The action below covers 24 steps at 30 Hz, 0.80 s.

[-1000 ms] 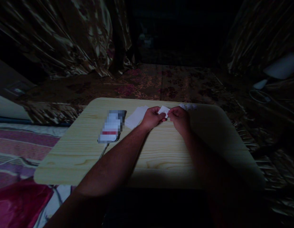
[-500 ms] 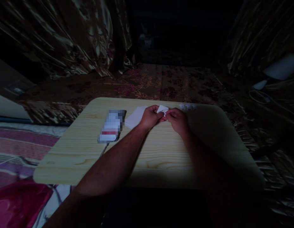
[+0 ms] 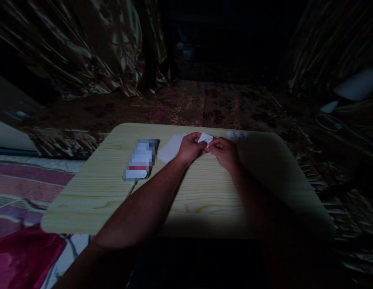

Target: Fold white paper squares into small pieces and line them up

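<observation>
Shifted leftward, left hand [image 3: 189, 149] and right hand [image 3: 225, 153] pinch paper [image 3: 205, 138] over wooden table [image 3: 204, 192] amid dark curtains [image 3: 84, 48].

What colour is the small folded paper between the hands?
The small folded paper is white; head view.

Left hand [image 3: 190, 149], right hand [image 3: 224, 152] pinch small white paper [image 3: 205, 138] above wooden table [image 3: 204, 192]

table [image 3: 204, 200]: pale wood | on it: phone [image 3: 140, 160], white paper sheets [image 3: 171, 147], white scraps [image 3: 238, 135]
</observation>
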Motion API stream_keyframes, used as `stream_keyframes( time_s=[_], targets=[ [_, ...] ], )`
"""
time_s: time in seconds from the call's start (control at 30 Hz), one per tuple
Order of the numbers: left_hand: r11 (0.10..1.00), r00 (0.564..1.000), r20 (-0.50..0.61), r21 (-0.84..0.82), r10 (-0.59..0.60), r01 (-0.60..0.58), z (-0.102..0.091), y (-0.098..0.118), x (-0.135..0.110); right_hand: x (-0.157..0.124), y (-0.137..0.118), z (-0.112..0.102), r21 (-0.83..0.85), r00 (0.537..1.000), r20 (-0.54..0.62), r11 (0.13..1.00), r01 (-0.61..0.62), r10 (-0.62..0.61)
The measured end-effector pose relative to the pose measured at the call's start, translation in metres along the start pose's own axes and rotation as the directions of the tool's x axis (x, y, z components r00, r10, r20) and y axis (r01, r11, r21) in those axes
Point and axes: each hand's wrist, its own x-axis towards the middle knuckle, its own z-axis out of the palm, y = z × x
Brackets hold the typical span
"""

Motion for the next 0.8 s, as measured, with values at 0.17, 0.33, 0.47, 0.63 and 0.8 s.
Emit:
stream_keyframes(
  time_s=[0.17,0.33,0.47,0.63,0.8],
  targets=[
    [1.0,1.0,0.031,-0.022,-0.002,0.003,-0.001,-0.001,0.0,0.001,0.0,0.0,0.015,0.999,0.008,0.999,-0.034,0.034],
    [1.0,0.999,0.04,-0.006,-0.01,0.01,-0.003,-0.002,0.001,-0.001,-0.005,-0.001,0.026,0.999,0.011,0.999,-0.045,0.045],
    [1.0,1.0,0.016,0.006,-0.009,0.009,-0.003,-0.003,0.003,0.0,-0.009,-0.005,0.073,0.997,0.034,0.995,-0.072,0.07],
    [1.0,1.0,0.01,0.025,0.006,-0.006,-0.002,-0.002,0.002,0.003,-0.012,-0.008,0.133,0.982,0.016,0.973,-0.191,0.19],
    [1.0,1.0,0.017,0.027,0.003,-0.004,-0.002,-0.002,0.002,0.004,-0.011,-0.008,0.089,0.978,0.026,0.974,-0.209,0.207]
  ],
)
